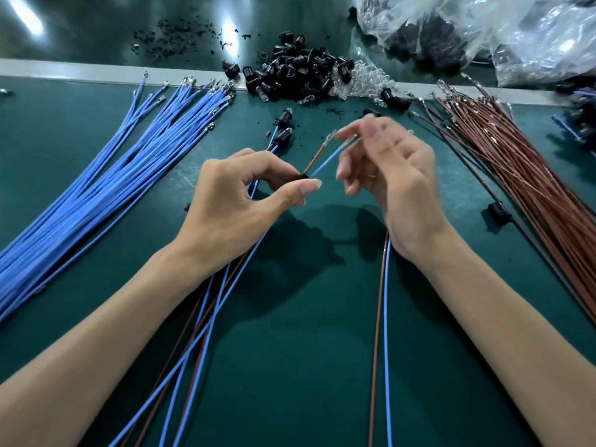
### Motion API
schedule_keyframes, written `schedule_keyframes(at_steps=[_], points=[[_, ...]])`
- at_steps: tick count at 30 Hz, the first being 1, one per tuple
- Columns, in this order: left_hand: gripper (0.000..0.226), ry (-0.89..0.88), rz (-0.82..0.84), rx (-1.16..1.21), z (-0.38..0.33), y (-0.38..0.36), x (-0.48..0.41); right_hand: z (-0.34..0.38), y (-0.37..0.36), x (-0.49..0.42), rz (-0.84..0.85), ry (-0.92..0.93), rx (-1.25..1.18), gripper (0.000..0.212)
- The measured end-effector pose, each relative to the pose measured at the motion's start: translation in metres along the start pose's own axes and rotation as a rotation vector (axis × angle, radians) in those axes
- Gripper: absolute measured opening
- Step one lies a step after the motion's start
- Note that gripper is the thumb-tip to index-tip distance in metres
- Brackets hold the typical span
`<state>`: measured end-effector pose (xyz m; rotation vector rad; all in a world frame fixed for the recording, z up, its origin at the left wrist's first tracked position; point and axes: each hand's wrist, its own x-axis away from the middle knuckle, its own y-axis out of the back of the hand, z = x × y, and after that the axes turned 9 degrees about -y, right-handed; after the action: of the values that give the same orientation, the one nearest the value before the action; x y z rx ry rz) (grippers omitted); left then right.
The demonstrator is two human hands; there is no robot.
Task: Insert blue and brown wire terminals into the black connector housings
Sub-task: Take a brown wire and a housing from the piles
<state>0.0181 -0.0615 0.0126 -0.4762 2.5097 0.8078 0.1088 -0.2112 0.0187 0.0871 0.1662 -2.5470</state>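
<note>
Left hand (238, 201) at centre, thumb and forefinger pinched on one black connector housing (302, 177), small, dark and mostly hidden by the fingertips. Two wire ends out of it toward 1 o'clock: one brown wire (314, 159) and one blue wire (325, 162), each tipped with a bare metal terminal (329, 137). Right hand (396, 182) at 3 o'clock of the left, blurred, fingers curled, fingertips pinching the blue wire's tip. On the green mat (306, 317): loose blue wires (113, 175) fanned at 9 o'clock, loose brown wires (516, 162) at 3 o'clock, a heap of black housings (296, 75) at 12 — too many to count.
</note>
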Motion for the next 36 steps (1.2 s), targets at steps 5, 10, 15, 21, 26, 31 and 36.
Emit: schedule_keyframes(at_steps=[5, 10, 15, 21, 26, 31, 36], points=[[0.019, 0.000, 0.006, 0.002, -0.0015, -0.0004, 0.0008, -0.0016, 0.0026, -0.0022, -0.097, 0.020, 0.086, 0.013], [0.019, -0.011, 0.013, -0.006, -0.0023, -0.0010, 0.0009, -0.0015, -0.0005, -0.0001, -0.017, 0.007, 0.087, 0.006], [0.017, -0.019, 0.044, 0.002, -0.0019, -0.0016, 0.0013, -0.0024, 0.0006, -0.0002, -0.013, 0.021, 0.166, 0.003], [0.009, -0.005, 0.060, -0.008, 0.0002, -0.0034, 0.0015, -0.0035, 0.0001, -0.0010, -0.013, 0.014, 0.200, 0.012], [0.009, 0.019, 0.067, 0.007, 0.0012, -0.0032, 0.0008, -0.0048, -0.0005, -0.0011, 0.015, -0.016, 0.179, 0.012], [0.008, 0.023, 0.088, 0.017, 0.0009, -0.0017, 0.0010, -0.0032, -0.0017, 0.0005, 0.079, 0.005, 0.157, 0.015], [0.011, 0.038, 0.091, 0.032, 0.0000, -0.0011, 0.0019, -0.0006, 0.0033, -0.0016, -0.027, 0.029, 0.116, 0.016]])
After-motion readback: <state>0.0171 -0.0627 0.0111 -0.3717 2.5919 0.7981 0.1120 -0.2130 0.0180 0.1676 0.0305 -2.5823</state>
